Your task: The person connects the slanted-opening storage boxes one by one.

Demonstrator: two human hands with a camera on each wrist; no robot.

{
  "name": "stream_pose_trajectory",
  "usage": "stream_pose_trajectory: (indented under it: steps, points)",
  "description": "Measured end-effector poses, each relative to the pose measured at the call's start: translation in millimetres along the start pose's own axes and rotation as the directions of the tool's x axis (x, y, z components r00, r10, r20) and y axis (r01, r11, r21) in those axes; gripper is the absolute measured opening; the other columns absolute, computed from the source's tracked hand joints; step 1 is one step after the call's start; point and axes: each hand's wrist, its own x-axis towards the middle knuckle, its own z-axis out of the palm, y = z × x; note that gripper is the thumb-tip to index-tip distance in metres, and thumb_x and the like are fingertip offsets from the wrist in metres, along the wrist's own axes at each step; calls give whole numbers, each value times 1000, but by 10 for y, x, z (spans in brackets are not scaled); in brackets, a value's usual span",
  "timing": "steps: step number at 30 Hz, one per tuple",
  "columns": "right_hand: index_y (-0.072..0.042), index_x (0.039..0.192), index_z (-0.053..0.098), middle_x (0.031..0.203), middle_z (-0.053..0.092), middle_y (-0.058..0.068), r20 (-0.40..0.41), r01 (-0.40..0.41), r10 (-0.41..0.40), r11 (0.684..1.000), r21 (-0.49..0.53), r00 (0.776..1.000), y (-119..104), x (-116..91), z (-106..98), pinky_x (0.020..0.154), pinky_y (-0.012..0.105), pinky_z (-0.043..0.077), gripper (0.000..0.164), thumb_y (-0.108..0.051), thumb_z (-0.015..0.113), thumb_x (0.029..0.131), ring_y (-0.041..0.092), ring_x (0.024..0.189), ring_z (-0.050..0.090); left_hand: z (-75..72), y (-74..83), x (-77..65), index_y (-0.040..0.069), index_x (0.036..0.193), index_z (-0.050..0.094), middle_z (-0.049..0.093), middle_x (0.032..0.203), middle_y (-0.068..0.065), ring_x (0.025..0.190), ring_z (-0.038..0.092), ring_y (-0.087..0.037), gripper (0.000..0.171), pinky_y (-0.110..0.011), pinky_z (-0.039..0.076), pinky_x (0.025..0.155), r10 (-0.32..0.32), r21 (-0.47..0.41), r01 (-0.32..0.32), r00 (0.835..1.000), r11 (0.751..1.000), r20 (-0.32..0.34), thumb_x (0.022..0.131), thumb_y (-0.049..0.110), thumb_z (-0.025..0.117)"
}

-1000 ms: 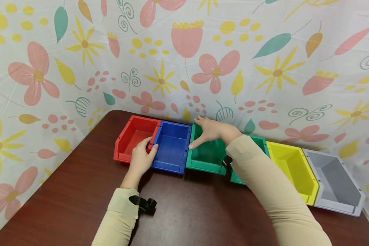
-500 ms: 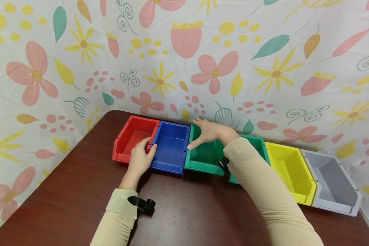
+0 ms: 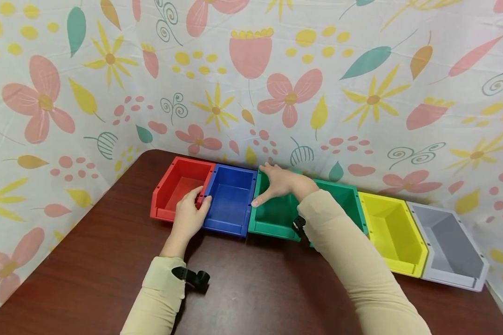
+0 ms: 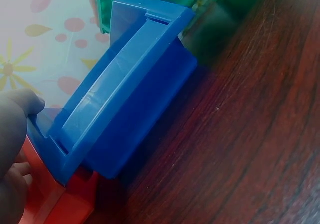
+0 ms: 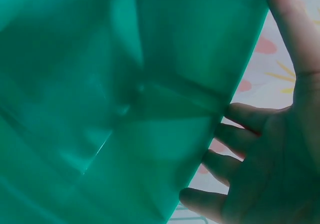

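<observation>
At the near side, desk (image 3: 243,298): dark brown wood with a soft shine.
Sleeves (image 3: 152,298): pale beige, reaching in from the near edge, a black strap (image 3: 193,278) on the left one.
Grey bin (image 3: 450,242): right end of the row, nearest of the bins.
Yellow bin (image 3: 390,228): just left of the grey bin, their sides meeting.
Right green bin (image 3: 339,197): left of the yellow bin, partly hidden by the right sleeve.
Left green bin (image 3: 278,214): next to the left, mouth facing up.
Blue bin (image 3: 230,200): left of the left green bin, rims close; I cannot tell if they touch.
Left hand (image 3: 189,214): fingers clamped on two adjoining walls, the blue bin's left and the red bin's (image 3: 178,184) right.
Red bin: far left end of the row, against the blue bin.
Right hand (image 3: 280,182): fingers and thumb spread apart over the left green bin, thumb at its left rim, fingertips toward the far rim.
Cloth (image 3: 218,56): white, printed with flowers and leaves, behind everything.
</observation>
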Motion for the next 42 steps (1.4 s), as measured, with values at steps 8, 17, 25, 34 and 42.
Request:
stream_pose_trajectory:
  steps: [8,17,25,34,42]
  points:
    - [-16,154,2,160,-6,10,-14,-4,5,1000,18,1000,52,46,118,115,58,15,117,-58,73,71,33,147,-9,-10,8,3,-1,133,51,56,130,-22,118,54,-37,49,-51,45,99,3,-2,-3,1000,1000,10,93,28,57]
    - [-16,154,2,160,-7,11,-18,3,-2,1000,26,1000,87,63,167,115,57,14,118,-58,74,70,34,147,-9,-1,4,5,-1,132,52,56,130,-23,118,54,-38,49,-51,45,99,-3,1,3,1000,1000,8,93,27,58]
    - [-14,154,3,160,-7,11,-23,5,-4,999,46,1000,91,69,200,116,56,12,117,-56,75,71,34,146,-10,-4,5,-6,0,133,51,55,130,-22,118,54,-38,50,-51,44,99,-14,8,14,1000,1000,16,93,29,57]
    - [-15,154,2,160,-7,10,-31,-31,32,999,21,999,56,67,239,116,57,12,120,-59,74,69,34,146,-9,-15,26,-4,-2,132,51,56,129,-23,117,54,-39,49,-51,45,99,-6,2,6,1000,1000,4,93,26,58]
    - [-26,154,2,161,-7,3,-62,-67,66,998,-6,996,111,61,297,112,66,2,120,-69,70,65,30,147,-10,-10,32,-20,-2,133,51,55,130,-24,118,54,-39,50,-51,44,100,-11,7,11,1000,1000,0,93,28,58]
